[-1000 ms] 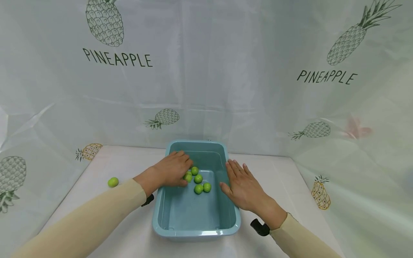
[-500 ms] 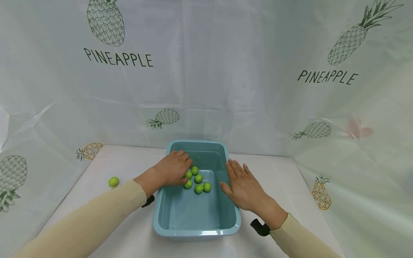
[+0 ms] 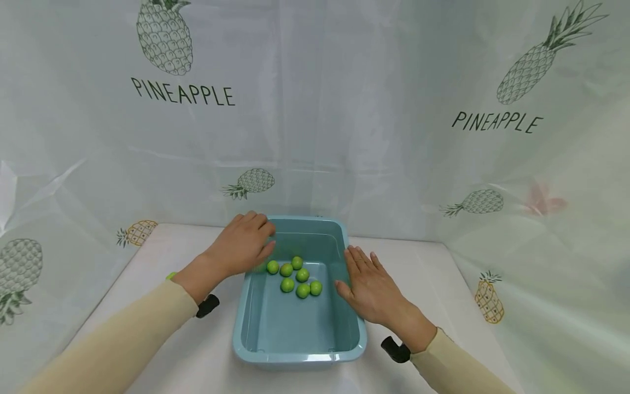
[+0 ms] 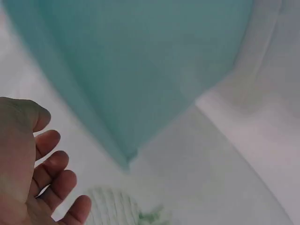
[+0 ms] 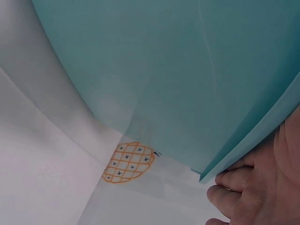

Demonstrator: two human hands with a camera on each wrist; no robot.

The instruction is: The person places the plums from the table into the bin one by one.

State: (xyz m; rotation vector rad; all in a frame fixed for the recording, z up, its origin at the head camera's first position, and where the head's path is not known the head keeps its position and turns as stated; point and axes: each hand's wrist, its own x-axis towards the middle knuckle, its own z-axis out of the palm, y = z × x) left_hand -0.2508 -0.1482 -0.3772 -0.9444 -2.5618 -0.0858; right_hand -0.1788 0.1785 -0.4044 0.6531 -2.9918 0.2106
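Several small green fruits that look like limes (image 3: 302,274) lie grouped on the floor of a light blue plastic basin (image 3: 299,358). My left hand (image 3: 241,243) is over the basin's far left rim with its fingers loosely bent. In the left wrist view nothing is between the left fingers (image 4: 63,185), and they are apart from the basin wall (image 4: 117,84). Along the basin's right rim rests my right hand (image 3: 371,284), its fingers nearly straight. Another lime (image 3: 170,275) is on the table to the left, mostly hidden behind the left wrist.
The basin stands on a white tabletop (image 3: 418,273). Behind and around it hangs a pale curtain (image 3: 315,109) printed with pineapples. A black wrist strap piece (image 3: 396,349) sticks out under the right wrist, and another (image 3: 208,305) under the left.
My left hand has let go of limes inside the basin and moved left and up to the rim, uncovering limes beneath it. The right hand stays in place.
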